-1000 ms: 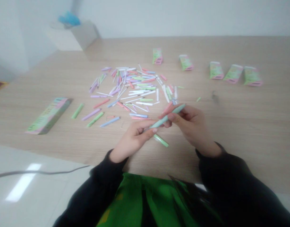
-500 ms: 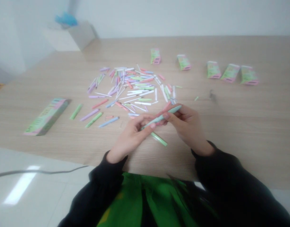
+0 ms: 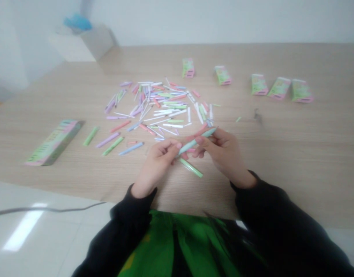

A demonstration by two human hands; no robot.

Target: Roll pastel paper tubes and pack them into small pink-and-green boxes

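Observation:
A pale mint-green pen (image 3: 190, 145) slants between my two hands above the front of the table. My left hand (image 3: 159, 161) pinches its lower left end between thumb and fingers. Nearer the upper right end, my right hand (image 3: 224, 152) grips it with thumb and fingers. Under and behind the hands lie pink pen parts (image 3: 198, 132), partly hidden by the fingers. A green pen piece (image 3: 191, 167) rests on the table just below the hands. Beyond them spreads a pile of pastel and white pen parts (image 3: 168, 105).
Left of the pile lie a green pen (image 3: 112, 146), a purple pen (image 3: 107, 140), a blue pen (image 3: 131, 149) and a long pastel box (image 3: 54, 142). Several small pastel boxes (image 3: 259, 84) stand at the back right. A white bin (image 3: 87, 44) with something blue sits at the back left.
My left hand has shifted its hold on the mint-green pen, its thumb now closed at the lower end with fingers more curled. My right hand keeps its grip. The view has shifted slightly.

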